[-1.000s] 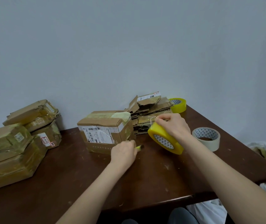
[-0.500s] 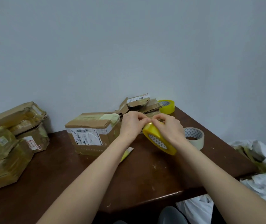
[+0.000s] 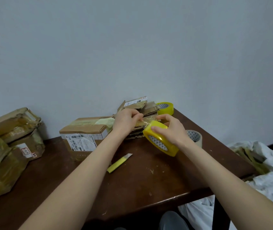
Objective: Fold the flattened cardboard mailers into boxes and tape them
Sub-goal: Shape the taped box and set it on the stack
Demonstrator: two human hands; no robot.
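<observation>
My right hand (image 3: 169, 130) grips a yellow tape roll (image 3: 161, 140) held above the dark wooden table (image 3: 132, 183). My left hand (image 3: 126, 121) pinches the clear free end of the tape (image 3: 146, 120), drawn a short way off the roll. A folded cardboard box (image 3: 82, 136) with a white shipping label stands just left of my hands. Behind my hands lies a stack of flattened cardboard mailers (image 3: 140, 107), partly hidden. A yellow utility knife (image 3: 119, 163) lies on the table under my left forearm.
Several taped boxes (image 3: 4, 146) are piled at the left. A second yellow tape roll (image 3: 165, 107) sits at the back corner and a pale tape roll (image 3: 194, 137) at the right. A white bag with scraps (image 3: 257, 163) lies beyond the table's right edge.
My left hand let go of the knife on the table, rose to the roll and has pulled the tape end a little to the left. The roll stays in my right hand.
</observation>
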